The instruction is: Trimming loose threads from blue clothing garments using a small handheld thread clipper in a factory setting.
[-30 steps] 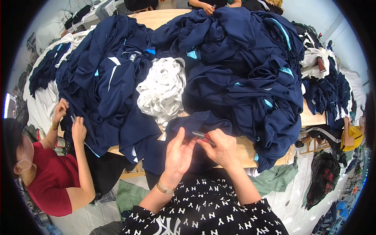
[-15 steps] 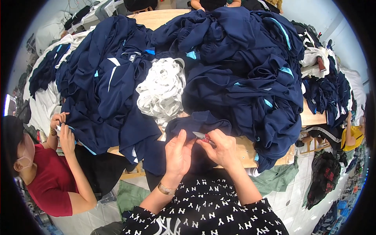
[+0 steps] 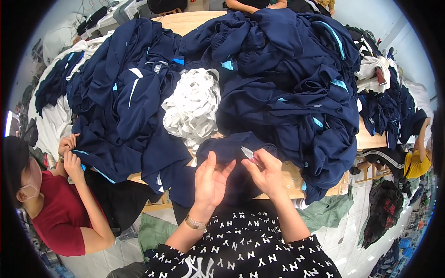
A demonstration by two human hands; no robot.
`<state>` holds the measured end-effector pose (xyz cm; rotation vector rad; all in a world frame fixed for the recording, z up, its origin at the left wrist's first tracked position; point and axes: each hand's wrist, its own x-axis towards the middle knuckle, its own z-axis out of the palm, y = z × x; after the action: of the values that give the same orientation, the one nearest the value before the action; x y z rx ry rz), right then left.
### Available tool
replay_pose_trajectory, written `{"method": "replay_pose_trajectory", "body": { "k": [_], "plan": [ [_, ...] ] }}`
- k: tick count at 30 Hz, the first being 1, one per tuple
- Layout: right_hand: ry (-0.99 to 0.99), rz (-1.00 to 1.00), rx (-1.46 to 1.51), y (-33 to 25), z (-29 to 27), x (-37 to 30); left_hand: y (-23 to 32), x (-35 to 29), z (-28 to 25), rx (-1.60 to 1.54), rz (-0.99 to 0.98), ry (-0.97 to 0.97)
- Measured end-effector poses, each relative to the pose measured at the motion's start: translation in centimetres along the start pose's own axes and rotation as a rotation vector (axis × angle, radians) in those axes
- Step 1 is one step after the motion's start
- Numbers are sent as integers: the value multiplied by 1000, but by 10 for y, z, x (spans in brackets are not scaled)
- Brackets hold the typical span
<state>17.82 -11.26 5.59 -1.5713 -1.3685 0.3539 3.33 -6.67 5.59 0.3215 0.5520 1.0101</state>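
Observation:
My right hand [image 3: 267, 172] grips small metal thread snips [image 3: 248, 153], blade tip pointing up and left. My left hand [image 3: 211, 180] is beside it with the fingers spread and raised, palm toward me, holding nothing that I can see. Both hands hover over a dark navy garment [image 3: 234, 150] that lies at the near edge of the wooden table [image 3: 293, 177] and hangs down toward my lap. A gold bracelet [image 3: 195, 223] is on my left wrist.
Large heaps of navy garments with light blue trim [image 3: 287, 83] cover the table, with a bundle of white elastic tape [image 3: 192, 106] in the middle. A person in a red shirt [image 3: 60, 213] at my left handles a navy garment. Another person in yellow [image 3: 417, 162] sits at the right.
My left hand has let go of the navy fabric and spread its fingers. The snips have tilted upward in my right hand. The person at my left has raised both hands higher.

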Motion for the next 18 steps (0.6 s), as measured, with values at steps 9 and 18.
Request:
{"method": "replay_pose_trajectory", "body": {
  "k": [9,18],
  "plan": [
    [-114,-176,-227,-4,-1,1,1,0,-2,3,-6,-15],
    [-102,-209,-282,-6,1,4,-4,-2,-2,141,105,8]
  ]
}}
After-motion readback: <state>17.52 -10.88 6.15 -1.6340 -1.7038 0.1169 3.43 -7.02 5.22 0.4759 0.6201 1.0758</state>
